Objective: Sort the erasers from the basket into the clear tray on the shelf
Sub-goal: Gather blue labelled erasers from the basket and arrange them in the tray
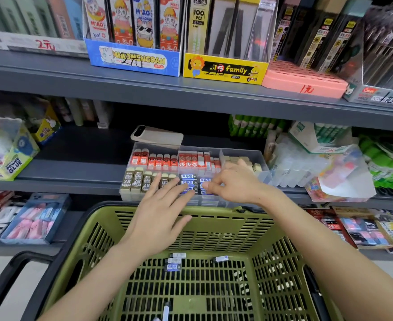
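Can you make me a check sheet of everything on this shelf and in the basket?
Surface: grey shelf carries the clear tray.
Job's things: rows of erasers in tray; four loose erasers in green basket.
Clutter: phone at tray's back; pen in basket.
Grips: left hand flat, fingers over tray; right hand pinches a blue eraser.
Cables: nothing seen.
Surroundings: glue box, stocked stationery shelves.
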`<state>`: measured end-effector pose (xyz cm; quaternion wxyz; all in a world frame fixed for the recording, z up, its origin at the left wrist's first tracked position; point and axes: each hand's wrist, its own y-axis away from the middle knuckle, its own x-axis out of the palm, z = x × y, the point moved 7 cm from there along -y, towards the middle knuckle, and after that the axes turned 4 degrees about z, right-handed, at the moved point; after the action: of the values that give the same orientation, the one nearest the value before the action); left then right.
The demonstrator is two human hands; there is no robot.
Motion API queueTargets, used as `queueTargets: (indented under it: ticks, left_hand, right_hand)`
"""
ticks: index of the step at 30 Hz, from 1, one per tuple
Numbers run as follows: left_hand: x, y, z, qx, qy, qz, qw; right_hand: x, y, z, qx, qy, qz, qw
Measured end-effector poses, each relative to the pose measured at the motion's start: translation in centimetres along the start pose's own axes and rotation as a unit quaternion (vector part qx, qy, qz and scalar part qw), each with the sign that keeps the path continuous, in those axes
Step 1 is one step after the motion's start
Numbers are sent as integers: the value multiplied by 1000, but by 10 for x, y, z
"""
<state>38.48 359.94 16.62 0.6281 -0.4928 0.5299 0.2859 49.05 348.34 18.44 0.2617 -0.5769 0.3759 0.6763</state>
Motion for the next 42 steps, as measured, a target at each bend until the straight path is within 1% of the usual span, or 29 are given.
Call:
queueTargets:
  ticks: [2,3,4,5,7,8,9,10,11,12,14,16,17,19,21,23,25,28,30,32,34,35,36,37,38,39,40,41,42]
  left_hand:
    - [-5,5,0,2,20,-30,999]
    - [-8,9,0,0,40,-54,998]
    - [-12,14,1,-6,63,-81,995]
    - [-14,20,4,-17,88,-106,990]
    - [-11,34,8,-46,138,-124,982]
    - [-4,41,8,-55,154,-112,980]
    - [6,47,7,-58,159,-87,982]
    - [21,51,4,-60,162,-46,984]
    - [39,54,2,-66,168,10,984]
    - [61,57,-1,-73,179,72,978]
    - [108,64,-5,-79,190,179,962]
    - [147,73,-9,-80,185,249,947]
    - [162,78,-9,-84,177,268,943]
    - [185,88,-10,-94,151,283,942]
    - [200,94,-14,-91,105,284,949]
    - [207,94,-19,-92,75,272,955]
    - [211,92,-20,-108,73,265,955]
    - [213,93,-16,-145,106,262,948]
    - [216,96,-15,-157,126,271,941]
    - [219,98,-16,-158,135,286,936]
    - [216,100,-15,-196,188,292,917]
    - [212,101,-13,-246,251,283,893]
    - [208,103,-9,-320,353,267,838]
    - [205,106,-10,-400,475,255,741]
    - [203,109,-17,-458,596,239,616]
    - [196,107,-26,-491,691,213,487]
    - [188,104,-34,-498,749,194,392]
    - [178,99,-39,-486,785,190,333]
    - [169,93,-45,-467,812,190,295]
  right_hand:
    - [-8,11,5,-13,16,-61,998]
    - [-14,20,6,-16,-10,-114,993]
    - [-20,33,6,-24,-74,-174,982]
    - [-24,48,5,-37,-164,-227,959]
    - [-18,79,4,-60,-341,-284,894]
    - [-9,91,5,-61,-403,-292,865]
    - [7,100,6,-55,-448,-286,845]
    - [26,104,7,-39,-477,-265,837]
    - [50,103,7,-10,-491,-229,841]
    - [77,100,4,32,-486,-177,855]
    - [133,92,-4,118,-439,-62,889]
    - [176,89,-15,176,-374,16,911]
    - [191,87,-19,190,-344,30,919]
    - [209,83,-24,197,-273,36,941]
    - [220,78,-23,181,-169,36,968]
    - [230,74,-18,163,-105,44,980]
    - [239,71,-13,149,-81,55,984]
    - [247,70,-13,163,-69,66,982]
    - [250,72,-14,186,-87,71,976]
    - [250,77,-15,221,-143,82,961]
    - [250,80,-16,258,-237,93,932]
    - [248,81,-15,274,-295,92,911]
    - [244,82,-11,282,-356,81,887]
    - [238,82,-7,285,-424,64,857]
    - [230,83,-1,279,-493,44,823]
    - [220,84,6,264,-554,28,789]
    - [208,86,13,242,-596,17,765]
    - [198,87,21,218,-614,8,758]
    - [187,89,28,194,-612,5,767]
